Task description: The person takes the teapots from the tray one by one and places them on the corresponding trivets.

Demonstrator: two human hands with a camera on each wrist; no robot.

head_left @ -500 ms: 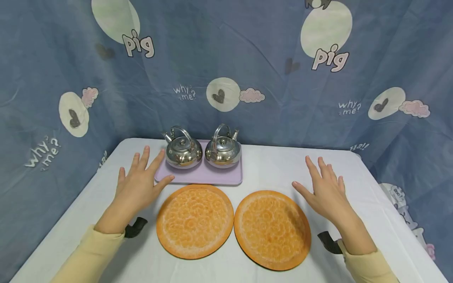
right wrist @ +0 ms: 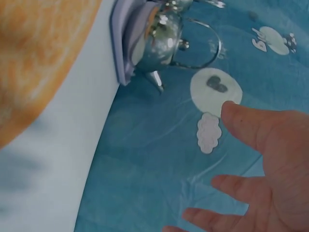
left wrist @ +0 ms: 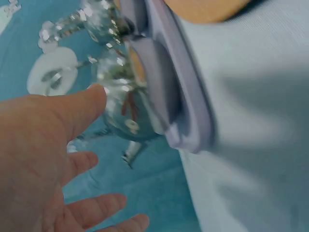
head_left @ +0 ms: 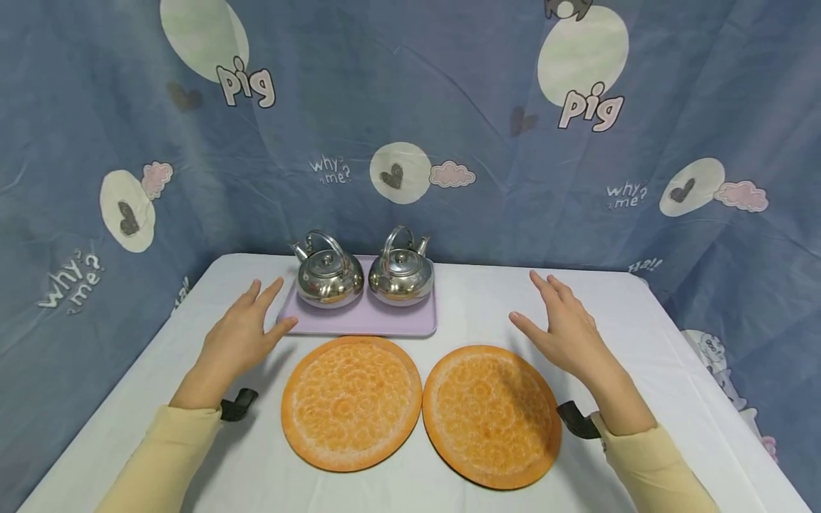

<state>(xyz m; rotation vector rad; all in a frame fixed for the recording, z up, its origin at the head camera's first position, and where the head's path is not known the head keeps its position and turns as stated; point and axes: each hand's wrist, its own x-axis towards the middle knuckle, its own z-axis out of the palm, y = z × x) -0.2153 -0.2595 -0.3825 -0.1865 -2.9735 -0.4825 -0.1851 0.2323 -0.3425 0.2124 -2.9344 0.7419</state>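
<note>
Two shiny steel teapots stand side by side on a lilac tray (head_left: 359, 326) at the back of the table. The left teapot (head_left: 330, 280) has its spout to the left, the right teapot (head_left: 401, 278) to the right. My left hand (head_left: 234, 342) hovers left of the tray, fingers spread, holding nothing. Over the table's right side hovers my right hand (head_left: 571, 335), fingers extended and touching nothing. In front of the tray lie two round, bread-patterned mats, the left mat (head_left: 351, 406) and the right mat (head_left: 490, 420), close together.
A white cloth (head_left: 474, 292) covers the table. Behind it and at both sides hangs a blue printed curtain (head_left: 449, 221). Dark wrist straps show at the left wrist (head_left: 239, 405) and the right wrist (head_left: 577, 420).
My right hand has moved left and a little up, toward the right mat. My left hand has shifted slightly left, away from the left teapot, its fingers less spread.
</note>
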